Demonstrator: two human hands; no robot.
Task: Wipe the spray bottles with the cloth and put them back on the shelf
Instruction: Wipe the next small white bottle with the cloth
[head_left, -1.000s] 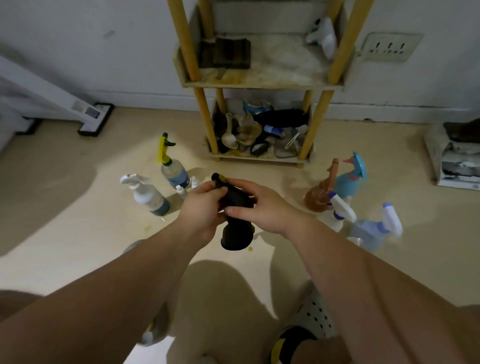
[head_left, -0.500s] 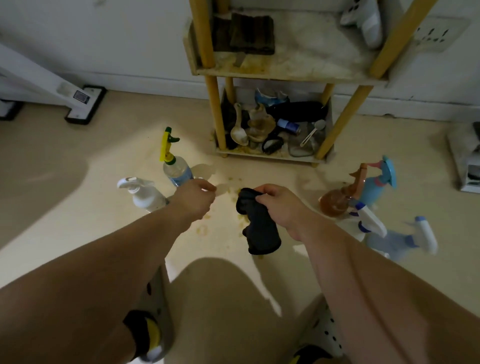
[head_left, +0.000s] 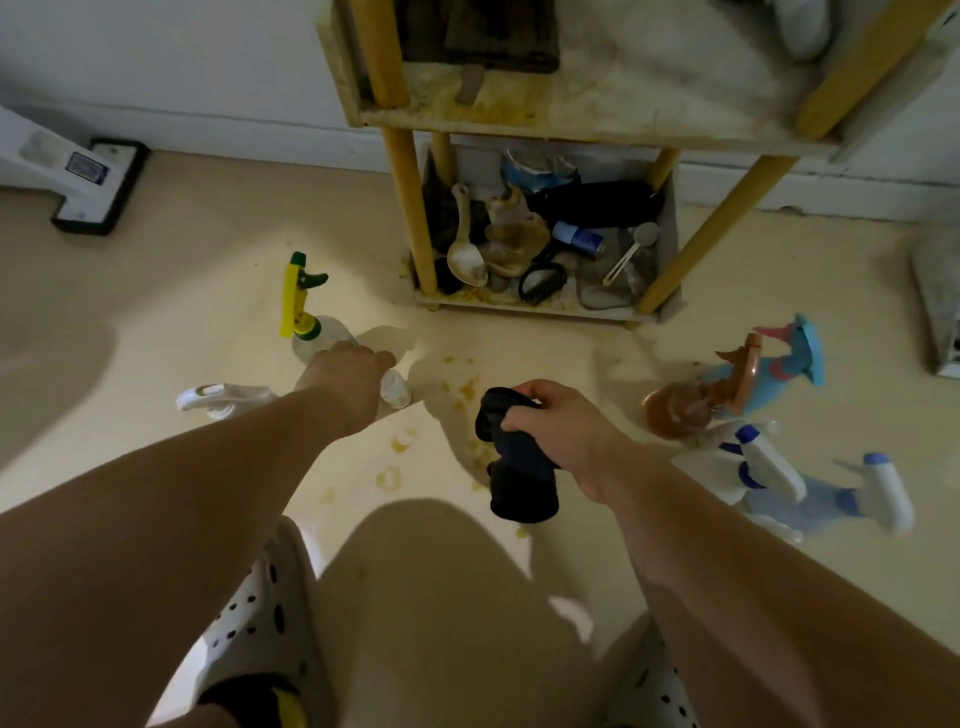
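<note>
Head view: right grip (head_left: 561, 428) is clamped on a crumpled dark navy cloth (head_left: 519, 470), which hangs below the fist over the stained beige floor (head_left: 156, 322). Left grip (head_left: 347, 382) is down on a small white plastic bottle (head_left: 396, 391) on the floor, touching its top; can't tell if the fingers are closed around it. Clear spray bottle with yellow-green trigger (head_left: 304, 317) stands just behind that grip, white spray bottle (head_left: 221, 401) beside the left forearm. On the floor to the right, clustered: amber spray bottle (head_left: 675, 413), turquoise spray bottle (head_left: 797, 358), white spray bottle with blue collar (head_left: 753, 460), pale lilac spray bottle (head_left: 857, 493). Another white bottle (head_left: 800, 23) sits on the upper board of the yellow-posted wooden shelf (head_left: 410, 208).
</note>
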